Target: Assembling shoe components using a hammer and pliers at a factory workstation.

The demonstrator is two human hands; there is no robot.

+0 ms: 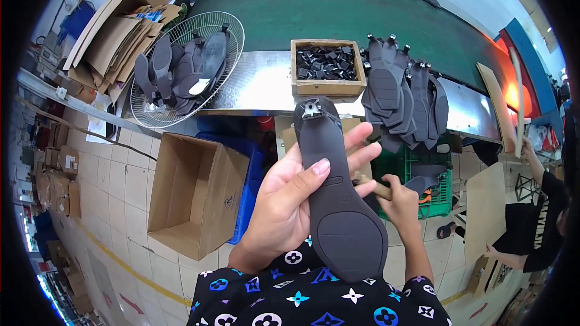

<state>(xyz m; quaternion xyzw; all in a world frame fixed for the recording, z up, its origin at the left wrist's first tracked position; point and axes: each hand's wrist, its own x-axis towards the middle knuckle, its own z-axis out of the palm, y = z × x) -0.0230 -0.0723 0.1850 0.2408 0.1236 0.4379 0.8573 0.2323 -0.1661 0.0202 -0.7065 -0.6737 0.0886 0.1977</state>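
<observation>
My left hand (284, 202) grips a dark grey shoe sole (348, 232), thumb across its narrow middle and several fingers reaching past the far side. The sole's heel end points away from me and carries a small shiny metal piece. Behind the sole, to the right, my right hand (399, 202) is closed around a wooden-handled tool (382, 191); its head is partly hidden by my left fingers. Just beyond the heel end, a wooden box (328, 89) holds many small black blocks (326, 63). Similar soles (386, 81) lie piled to the box's right.
A wire basket (237, 30) of soles stands left on the metal-edged bench, before a green conveyor belt (272, 15). Below are an open cardboard box (181, 196), a blue crate (257, 166) and a green crate (444, 196). At right, another person (531, 229) holds a board (486, 214).
</observation>
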